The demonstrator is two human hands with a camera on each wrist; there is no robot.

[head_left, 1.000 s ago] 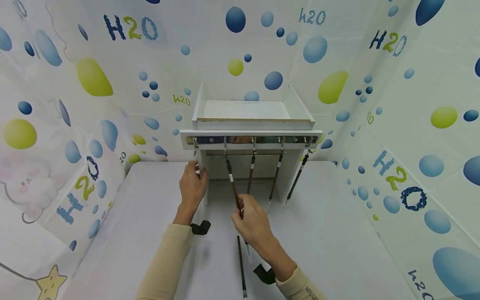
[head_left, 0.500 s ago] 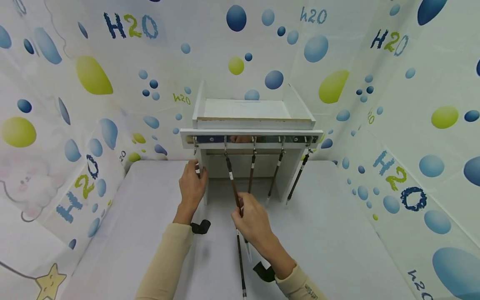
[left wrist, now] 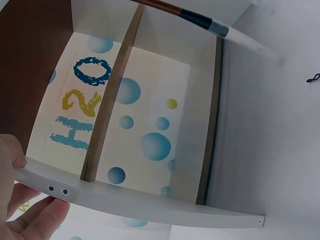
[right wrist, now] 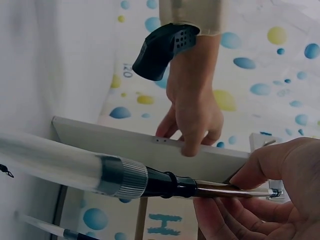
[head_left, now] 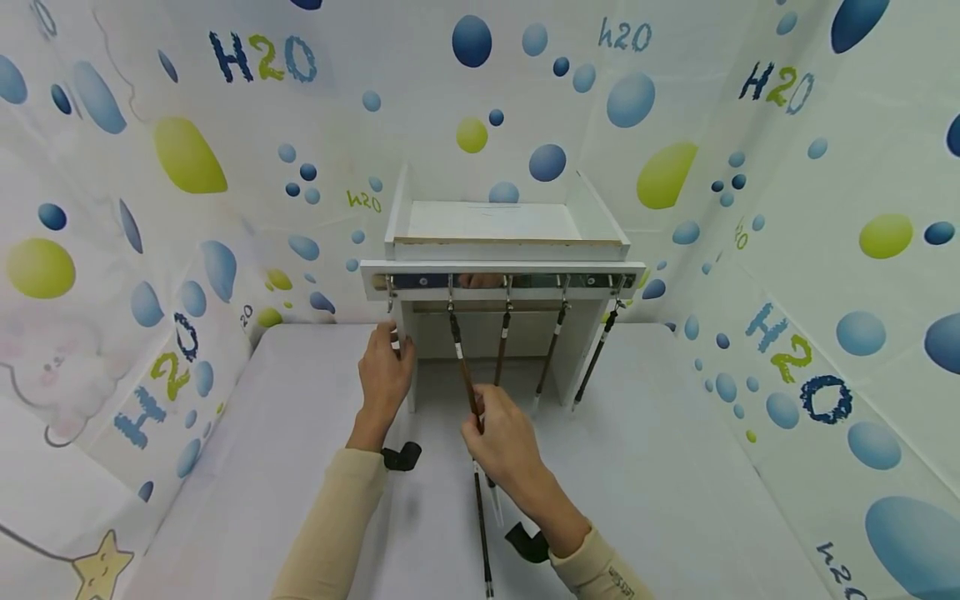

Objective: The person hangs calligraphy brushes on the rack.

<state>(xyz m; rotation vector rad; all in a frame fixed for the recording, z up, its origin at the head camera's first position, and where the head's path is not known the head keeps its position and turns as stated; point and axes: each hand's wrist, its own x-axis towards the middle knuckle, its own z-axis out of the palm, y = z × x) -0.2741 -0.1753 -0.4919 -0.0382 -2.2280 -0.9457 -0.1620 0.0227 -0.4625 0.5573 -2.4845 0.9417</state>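
A white wooden rack [head_left: 501, 268] stands at the back of the table, with several calligraphy brushes hanging from its hooks. My left hand [head_left: 396, 343] grips the rack's left side panel [left wrist: 135, 206], thumb on one face and fingers [left wrist: 37, 220] on the other. My right hand [head_left: 478, 417] pinches the lower end of the leftmost hanging brush [head_left: 463, 367], which slants from its hook towards me. In the right wrist view that brush [right wrist: 150, 182] has a clear cap over its tip and lies between my right fingers [right wrist: 270, 200]. My left hand [right wrist: 195, 115] shows behind it on the panel.
Three more brushes [head_left: 551, 352] hang to the right of the held one. Another brush [head_left: 482, 533] lies on the white table [head_left: 675, 467] under my right wrist. Patterned sheets wall in the table on three sides. Black wrist straps [head_left: 401, 456] sit on both arms.
My right hand has edged slightly up and towards the rack with the brush still pinched. The left hand has stayed on the side panel.
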